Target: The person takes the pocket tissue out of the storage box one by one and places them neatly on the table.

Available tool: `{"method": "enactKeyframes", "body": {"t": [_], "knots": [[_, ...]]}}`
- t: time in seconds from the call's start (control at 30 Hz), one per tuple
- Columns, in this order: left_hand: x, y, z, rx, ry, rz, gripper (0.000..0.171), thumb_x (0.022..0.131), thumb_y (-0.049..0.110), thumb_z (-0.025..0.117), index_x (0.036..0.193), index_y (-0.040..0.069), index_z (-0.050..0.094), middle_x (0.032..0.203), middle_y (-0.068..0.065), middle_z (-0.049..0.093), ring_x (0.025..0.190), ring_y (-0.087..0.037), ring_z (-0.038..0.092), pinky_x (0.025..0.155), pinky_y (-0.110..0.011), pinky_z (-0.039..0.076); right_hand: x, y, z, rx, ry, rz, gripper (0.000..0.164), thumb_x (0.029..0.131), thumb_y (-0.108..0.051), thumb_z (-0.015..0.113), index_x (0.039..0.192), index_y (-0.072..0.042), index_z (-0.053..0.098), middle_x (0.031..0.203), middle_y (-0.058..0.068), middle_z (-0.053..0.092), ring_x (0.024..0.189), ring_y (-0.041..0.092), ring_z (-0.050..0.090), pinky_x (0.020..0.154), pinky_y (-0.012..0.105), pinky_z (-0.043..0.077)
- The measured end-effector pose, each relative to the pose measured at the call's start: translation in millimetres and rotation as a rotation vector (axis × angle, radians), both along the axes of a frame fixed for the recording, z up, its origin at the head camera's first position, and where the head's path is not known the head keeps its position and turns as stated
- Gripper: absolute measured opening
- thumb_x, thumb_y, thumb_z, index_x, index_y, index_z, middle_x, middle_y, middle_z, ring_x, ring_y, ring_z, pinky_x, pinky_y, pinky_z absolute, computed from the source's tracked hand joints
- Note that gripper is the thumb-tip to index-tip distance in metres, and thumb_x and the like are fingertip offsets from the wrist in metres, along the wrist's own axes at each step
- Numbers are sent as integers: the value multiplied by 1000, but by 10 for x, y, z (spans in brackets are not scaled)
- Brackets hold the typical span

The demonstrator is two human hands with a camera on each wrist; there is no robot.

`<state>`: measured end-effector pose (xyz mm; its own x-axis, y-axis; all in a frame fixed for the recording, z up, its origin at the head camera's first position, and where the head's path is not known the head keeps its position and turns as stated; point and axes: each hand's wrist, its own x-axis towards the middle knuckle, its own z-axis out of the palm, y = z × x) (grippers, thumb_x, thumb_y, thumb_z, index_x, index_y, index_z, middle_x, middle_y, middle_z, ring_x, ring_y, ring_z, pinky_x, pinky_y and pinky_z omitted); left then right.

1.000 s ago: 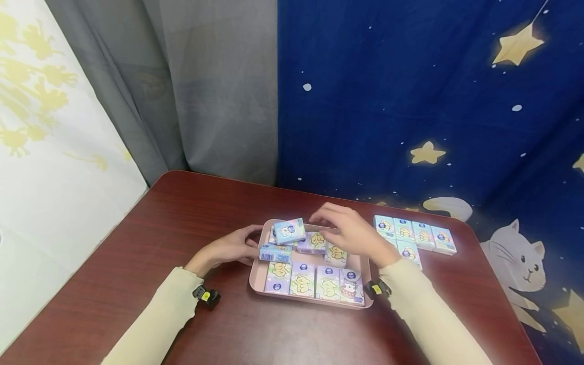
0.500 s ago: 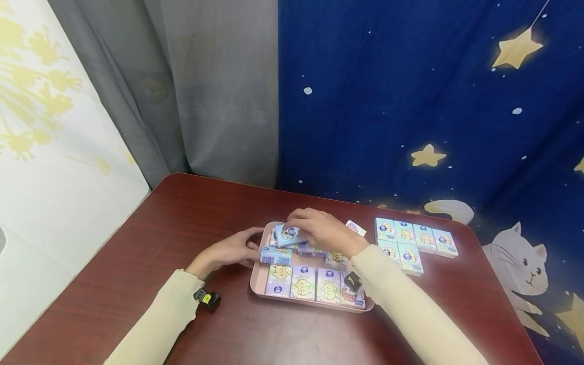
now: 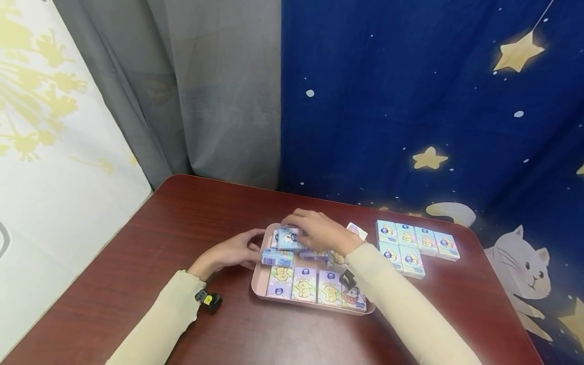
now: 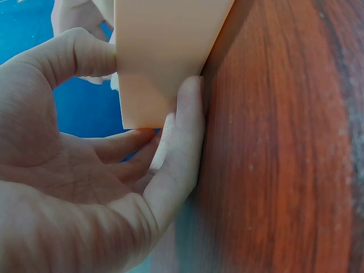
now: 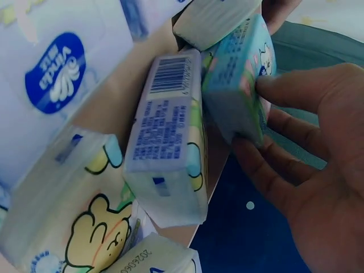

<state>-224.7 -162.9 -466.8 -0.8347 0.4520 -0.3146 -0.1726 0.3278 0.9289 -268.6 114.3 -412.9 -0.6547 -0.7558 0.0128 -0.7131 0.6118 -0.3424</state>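
Pinching a blue tissue pack (image 3: 286,238) at the tray's far left, right hand (image 3: 319,233) has thumb and fingers only pack-wide apart. Left hand (image 3: 234,248) curls round the left end of the pink tray (image 3: 261,279). Pack looks light, squashy, wrapper maybe slippery; grip gently across its sides. Purple packs (image 3: 303,285) line the tray's near side; spare packs (image 3: 407,235) sit right on the desk (image 3: 205,213).

“Vinda” stands on a lilac, rectangular plastic packet (image 5: 62,68). A whitish, boxy plastic packet (image 5: 166,257) reads “202606” (trailing digits blurred).
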Motion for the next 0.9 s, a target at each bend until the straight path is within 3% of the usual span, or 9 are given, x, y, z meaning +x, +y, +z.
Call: {"method": "enactKeyframes", "body": {"t": [0.3,0.53,0.9], "knots": [[6,-5,7,-21,12,7,94,96,12,83,169,-4,28,114,-21,68,101,-29,73,88,-47,67,16,-16,6,67,-104,-48,60,98,-10,71,156,-22,61,140,1,68,120,21,62,112,48,53],[12,1,22,-22,10,6,94,96,13,84,169,-3,28,114,-21,68,101,-28,73,89,-47,67,47,-69,70,110,-166,-77,65,96,-12,73,157,-31,62,146,-1,65,124,21,59,112,50,52],[33,3,22,-18,14,11,94,95,12,84,169,-3,29,113,-20,68,100,-28,73,88,-46,67,-69,76,92,-14,-189,8,55,94,-8,79,147,-20,69,135,1,71,115,21,63,107,45,55]]}}
